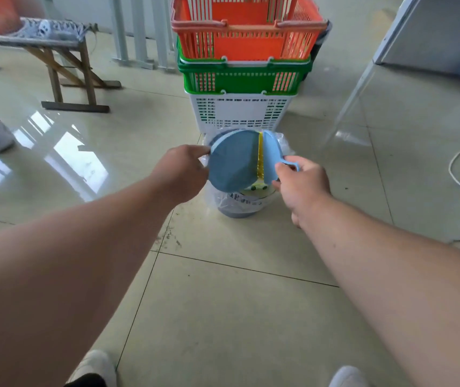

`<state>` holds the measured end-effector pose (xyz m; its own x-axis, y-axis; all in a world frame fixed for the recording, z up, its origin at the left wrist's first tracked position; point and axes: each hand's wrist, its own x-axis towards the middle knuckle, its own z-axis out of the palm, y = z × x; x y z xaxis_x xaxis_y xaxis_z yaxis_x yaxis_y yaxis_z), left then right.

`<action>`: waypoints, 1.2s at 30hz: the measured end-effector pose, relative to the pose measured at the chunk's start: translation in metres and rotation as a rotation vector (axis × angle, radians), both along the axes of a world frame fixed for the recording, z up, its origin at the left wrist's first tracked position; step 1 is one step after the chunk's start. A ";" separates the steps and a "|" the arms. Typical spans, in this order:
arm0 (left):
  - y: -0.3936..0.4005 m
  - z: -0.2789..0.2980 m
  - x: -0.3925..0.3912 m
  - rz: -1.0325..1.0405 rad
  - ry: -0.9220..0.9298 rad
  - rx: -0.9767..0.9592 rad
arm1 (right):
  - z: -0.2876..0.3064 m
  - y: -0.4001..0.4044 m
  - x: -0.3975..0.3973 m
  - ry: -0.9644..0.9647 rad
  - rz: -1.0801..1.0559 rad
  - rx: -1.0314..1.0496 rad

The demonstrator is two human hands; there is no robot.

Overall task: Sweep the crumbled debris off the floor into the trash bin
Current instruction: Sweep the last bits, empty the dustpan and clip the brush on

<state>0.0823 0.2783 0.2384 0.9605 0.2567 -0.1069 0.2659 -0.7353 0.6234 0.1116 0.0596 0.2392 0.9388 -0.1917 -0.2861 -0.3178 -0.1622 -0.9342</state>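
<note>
Both hands grip the sweeping set right over the trash bin (244, 203). Left hand (182, 171) pinches the rim of the round blue dustpan (231, 160), fingers curled on its edge; right hand (301, 181) is curled round the light-blue handle of the hand brush (269, 156), whose yellow bristles sit pressed against the pan's edge. Pan is tipped up on edge w/ its back toward the camera, so can't tell what's still in it.

Bin: small, dark, lined w/ a clear plastic bag (284, 145) that puffs out past the rim; stands on the floor (223, 303) just in front of the stacked baskets (244, 76) (orange on green on white).

Progress, judging by this: looks like the emptying step, i.e. late in the task, brush scraping the pan out over the bin. Not finished tho. Dark specks and smudges of debris (171, 237) lie on the tile just left-front of the bin, near the grout line, plus a stray speck to the bin's right. Prob. needs another sweep pass.
</note>
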 end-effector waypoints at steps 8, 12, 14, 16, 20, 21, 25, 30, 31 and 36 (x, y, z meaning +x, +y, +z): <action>0.000 -0.016 0.035 0.012 -0.135 0.017 | -0.013 0.020 0.041 0.045 -0.076 0.091; -0.002 -0.021 0.042 -0.034 -0.171 0.142 | -0.014 0.027 0.051 0.097 0.002 0.014; -0.004 -0.022 0.046 -0.001 -0.157 0.034 | -0.017 0.030 0.054 0.099 0.066 0.014; -0.005 -0.024 0.053 0.064 -0.122 -0.145 | -0.021 0.032 0.057 0.095 0.070 0.095; 0.000 -0.030 0.060 0.087 -0.081 -0.231 | -0.029 0.024 0.067 0.059 -0.214 0.028; 0.002 -0.031 0.060 0.087 -0.066 -0.236 | -0.028 0.023 0.068 0.074 -0.222 0.071; 0.009 -0.038 0.066 0.169 -0.014 -0.332 | -0.017 0.030 0.060 0.186 -0.107 0.287; 0.012 -0.033 0.058 0.240 0.024 -0.389 | -0.022 0.021 0.055 0.073 -0.215 -0.094; 0.011 -0.031 0.054 0.232 0.038 -0.391 | -0.020 0.018 0.052 0.060 -0.206 -0.132; 0.004 -0.019 0.033 0.265 0.129 -0.469 | 0.003 0.013 0.036 -0.035 -0.162 -0.177</action>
<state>0.1155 0.2825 0.2190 0.8412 0.3844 -0.3803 0.4999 -0.2845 0.8180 0.1479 0.0721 0.2424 0.9006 -0.3849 -0.2021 -0.3206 -0.2740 -0.9067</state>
